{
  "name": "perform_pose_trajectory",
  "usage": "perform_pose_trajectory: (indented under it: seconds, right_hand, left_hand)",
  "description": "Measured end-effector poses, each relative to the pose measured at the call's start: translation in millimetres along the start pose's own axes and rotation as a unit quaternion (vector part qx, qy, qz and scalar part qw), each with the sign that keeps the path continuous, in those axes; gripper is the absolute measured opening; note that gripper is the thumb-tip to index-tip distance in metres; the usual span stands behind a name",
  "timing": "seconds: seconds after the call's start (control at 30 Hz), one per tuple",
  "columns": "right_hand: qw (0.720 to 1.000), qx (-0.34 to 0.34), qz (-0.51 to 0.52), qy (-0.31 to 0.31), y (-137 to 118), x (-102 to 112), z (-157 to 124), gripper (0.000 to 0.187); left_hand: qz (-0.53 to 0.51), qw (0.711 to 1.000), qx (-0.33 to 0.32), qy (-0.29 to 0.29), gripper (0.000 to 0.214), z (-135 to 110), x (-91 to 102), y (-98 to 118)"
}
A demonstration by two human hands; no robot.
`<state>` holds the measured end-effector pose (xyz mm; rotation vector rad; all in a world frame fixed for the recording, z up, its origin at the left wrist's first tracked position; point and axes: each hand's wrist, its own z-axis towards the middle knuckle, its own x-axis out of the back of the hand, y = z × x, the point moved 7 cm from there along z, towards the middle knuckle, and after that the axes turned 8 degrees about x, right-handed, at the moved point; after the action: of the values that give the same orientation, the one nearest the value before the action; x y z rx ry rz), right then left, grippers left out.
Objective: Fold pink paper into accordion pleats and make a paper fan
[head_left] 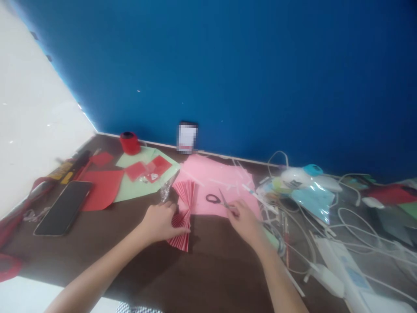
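Observation:
A pleated pink-and-red paper fan [185, 193], pinched in at its middle and flaring at both ends, stands out near the centre of the desk. My left hand [159, 222] is closed on its left side, the thumb lying across the lower pleats. Just to the right, a pair of scissors [222, 199] with dark handle loops is gripped by my right hand [243, 221], its blades parted a little and one loop left free. Under the scissors lie pink paper sheets [202, 174] with thin white strips on them.
At the left are a black phone [63, 208], red paper [104, 187], green paper [130, 191] and a red tape roll [129, 143]. Tangled white cables [302, 234], a blue plastic packet [314, 200] and a power strip [345, 269] crowd the right. A blue wall [228, 78] rises behind.

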<state>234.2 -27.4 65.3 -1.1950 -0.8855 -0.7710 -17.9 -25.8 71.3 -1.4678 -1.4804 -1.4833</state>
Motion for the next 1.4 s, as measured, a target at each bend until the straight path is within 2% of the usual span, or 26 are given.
perform_pose_trajectory:
  seconds: [0.07, 0.17, 0.23, 0.3, 0.47, 0.6, 0.7, 0.77, 0.8, 0.87, 0.93, 1.0, 1.03, 1.1, 1.17, 1.23, 1.33, 1.4]
  right_hand:
    - [0.999, 0.022, 0.044, -0.010, -12.6, -5.0, 1.0, 0.017]
    - [0.993, 0.067, 0.096, -0.009, -35.0, -8.5, 6.7, 0.019]
    - [0.989, 0.105, 0.100, 0.004, -49.7, -6.6, 12.0, 0.022]
    - [0.985, 0.153, 0.080, 0.006, -64.7, -5.2, 16.6, 0.030]
    - [0.962, 0.265, -0.023, -0.064, -92.9, -20.6, 20.0, 0.047]
    - [0.954, 0.282, -0.086, -0.053, -92.7, -31.9, 19.8, 0.027]
    - [0.956, 0.277, -0.102, -0.002, -89.0, -29.8, 18.5, 0.018]
    - [0.958, 0.264, -0.105, 0.038, -87.3, -24.3, 17.0, 0.019]
    - [0.959, 0.256, -0.105, 0.059, -87.1, -20.8, 16.1, 0.019]
    - [0.961, 0.239, -0.104, 0.097, -88.4, -14.1, 14.0, 0.021]
    - [0.961, 0.226, -0.103, 0.118, -92.6, -10.5, 12.0, 0.022]
    - [0.961, 0.226, -0.103, 0.124, -100.2, -10.2, 9.7, 0.023]
    - [0.960, 0.230, -0.105, 0.124, -105.0, -10.8, 8.4, 0.024]
    - [0.958, 0.238, -0.108, 0.118, -115.3, -12.6, 5.5, 0.024]
    - [0.961, 0.235, -0.098, 0.106, -124.0, -12.8, 3.1, 0.024]
    - [0.970, 0.217, -0.061, 0.087, -129.5, -9.7, 1.7, 0.023]
    - [0.983, 0.174, 0.047, 0.039, -129.9, 0.3, 2.7, 0.030]
    - [0.979, 0.138, 0.149, -0.003, -124.3, 7.2, 6.2, 0.027]
  left_hand:
    - [0.029, 0.999, -0.020, 0.000, 0.053, -3.0, -3.3, 7.0]
    - [0.031, 0.997, -0.067, -0.003, 0.027, -5.6, -6.0, 17.1]
    - [0.027, 0.996, -0.082, 0.003, 0.012, -7.0, -6.5, 19.9]
    - [0.036, 0.995, -0.093, 0.017, 0.009, -8.4, -7.1, 20.6]
    - [0.091, 0.970, -0.195, 0.111, 0.015, -9.5, -3.8, 25.9]
    - [0.063, 0.946, -0.254, 0.192, 0.015, -6.3, 4.4, 22.5]
    - [-0.016, 0.937, -0.217, 0.273, 0.015, -9.6, 13.8, 12.5]
    - [-0.103, 0.933, -0.143, 0.313, 0.008, -13.9, 16.9, 2.2]
    - [-0.157, 0.931, -0.102, 0.313, 0.005, -15.1, 15.2, -2.6]
    - [-0.278, 0.926, -0.033, 0.254, 0.005, -12.2, 3.1, -7.4]
    - [-0.409, 0.902, 0.006, 0.138, 0.009, -4.2, -16.7, -3.3]
    - [-0.540, 0.841, 0.004, 0.021, 0.024, 3.0, -33.1, 8.0]
    - [-0.594, 0.804, -0.006, -0.015, 0.031, 5.6, -36.8, 13.1]
    - [-0.661, 0.750, -0.015, -0.029, 0.033, 9.5, -36.7, 15.7]
    - [-0.687, 0.727, -0.008, -0.011, 0.028, 11.8, -33.9, 11.2]
    - [-0.708, 0.706, 0.000, -0.019, 0.030, 12.8, -33.9, 7.4]
    - [-0.751, 0.656, -0.002, -0.070, 0.037, 13.2, -36.9, 7.8]
    - [-0.774, 0.625, -0.003, -0.099, 0.039, 13.4, -38.1, 9.8]
